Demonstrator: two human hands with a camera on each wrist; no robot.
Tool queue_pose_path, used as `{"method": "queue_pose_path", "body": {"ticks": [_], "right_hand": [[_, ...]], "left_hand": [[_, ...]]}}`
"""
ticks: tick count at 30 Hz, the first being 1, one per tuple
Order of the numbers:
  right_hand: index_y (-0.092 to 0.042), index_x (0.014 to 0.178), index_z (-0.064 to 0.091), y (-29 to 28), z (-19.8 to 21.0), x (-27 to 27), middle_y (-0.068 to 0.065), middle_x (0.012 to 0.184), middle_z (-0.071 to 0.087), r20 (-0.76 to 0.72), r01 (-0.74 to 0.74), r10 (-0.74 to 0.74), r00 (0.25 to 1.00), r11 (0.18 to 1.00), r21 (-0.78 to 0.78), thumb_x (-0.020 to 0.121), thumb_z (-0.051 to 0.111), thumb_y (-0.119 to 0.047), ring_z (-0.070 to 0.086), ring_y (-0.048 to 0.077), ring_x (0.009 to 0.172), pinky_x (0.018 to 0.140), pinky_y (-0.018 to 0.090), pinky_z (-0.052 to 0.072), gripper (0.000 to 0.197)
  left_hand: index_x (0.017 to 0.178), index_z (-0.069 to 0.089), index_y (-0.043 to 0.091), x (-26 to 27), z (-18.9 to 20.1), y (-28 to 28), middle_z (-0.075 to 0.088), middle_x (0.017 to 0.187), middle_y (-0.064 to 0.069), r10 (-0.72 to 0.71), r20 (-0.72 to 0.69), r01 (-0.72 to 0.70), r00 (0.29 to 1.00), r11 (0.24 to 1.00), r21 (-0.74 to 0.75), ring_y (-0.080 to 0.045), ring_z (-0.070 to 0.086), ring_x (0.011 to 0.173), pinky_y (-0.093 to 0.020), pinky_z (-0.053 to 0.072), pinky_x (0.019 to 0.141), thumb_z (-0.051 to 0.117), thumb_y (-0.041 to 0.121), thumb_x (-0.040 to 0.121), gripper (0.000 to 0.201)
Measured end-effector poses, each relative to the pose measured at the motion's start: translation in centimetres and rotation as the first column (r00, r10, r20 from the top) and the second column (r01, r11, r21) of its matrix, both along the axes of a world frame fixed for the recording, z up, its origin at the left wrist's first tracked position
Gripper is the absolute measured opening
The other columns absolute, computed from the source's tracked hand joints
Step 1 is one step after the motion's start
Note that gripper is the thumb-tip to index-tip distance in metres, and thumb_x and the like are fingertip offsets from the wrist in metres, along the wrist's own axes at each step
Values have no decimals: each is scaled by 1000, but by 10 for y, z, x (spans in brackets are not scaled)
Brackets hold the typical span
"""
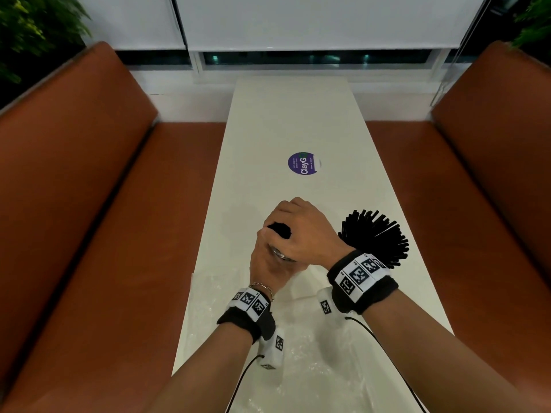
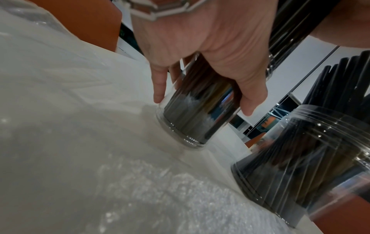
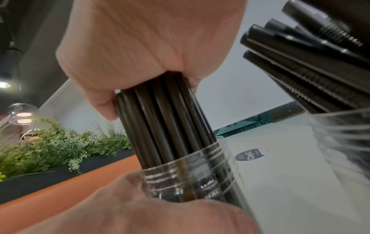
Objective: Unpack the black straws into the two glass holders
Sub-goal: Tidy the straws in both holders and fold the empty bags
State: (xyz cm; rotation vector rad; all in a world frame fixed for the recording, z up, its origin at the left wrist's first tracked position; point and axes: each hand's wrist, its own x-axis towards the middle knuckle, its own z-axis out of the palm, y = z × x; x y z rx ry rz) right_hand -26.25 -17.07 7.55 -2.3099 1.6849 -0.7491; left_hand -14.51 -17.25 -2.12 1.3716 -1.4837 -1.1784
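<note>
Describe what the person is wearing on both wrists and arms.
Each wrist carries a black fabric band wrapped with a white strip of square black-and-white coded markers: left wrist band, right wrist band. A small white box with the same markers hangs under each band, with a thin black cable trailing back. The left wrist also has a metal chain bracelet. Forearms are bare, no sleeves.
</note>
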Motion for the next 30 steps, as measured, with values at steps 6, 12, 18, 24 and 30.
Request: {"method": "queue_pose_path", "body": {"ticks": [6,12,18,24,30], "right_hand": [[-34,95,79,0,3,-3,-14,101,73,56,-33,29,998,997,63,91,68,-43,58,16,93,89,34,51,15],[-35,94,81,0,8,-5,-15,103,71,90,-31,22,996,995,99,89,71,-40,57,14,96,89,26,46,12],[-34,90,81,0,10,-4,-15,102,71,100,-33,24,995,996,88,87,71,-38,57,14,96,89,29,47,11],[-35,96,81,1,16,-1,-14,105,72,112,-15,6,994,997,80,86,71,-43,59,14,98,95,37,50,17],[-34,119,77,34,63,-25,-13,128,69,242,93,-80,967,995,-43,89,73,-54,57,10,124,113,37,43,36]], "left_hand": [[132,62,11,-7,17,2,65,124,-19,272,-725,180,632,859,479,-35,67,113,-57,58,90,53,18,105,30],[128,66,9,-8,14,2,78,109,-13,272,-807,244,525,860,448,-27,79,99,-54,65,78,49,9,110,25],[112,78,17,-7,24,7,76,113,-13,254,-805,274,537,850,451,-30,78,100,-65,57,90,54,26,106,26],[144,47,22,4,8,10,65,132,11,-37,-97,47,995,993,106,14,63,114,-11,56,92,110,25,45,117],[163,15,33,27,17,32,33,166,1,61,59,-66,996,994,90,-15,35,151,-40,39,121,106,55,35,159]]}}
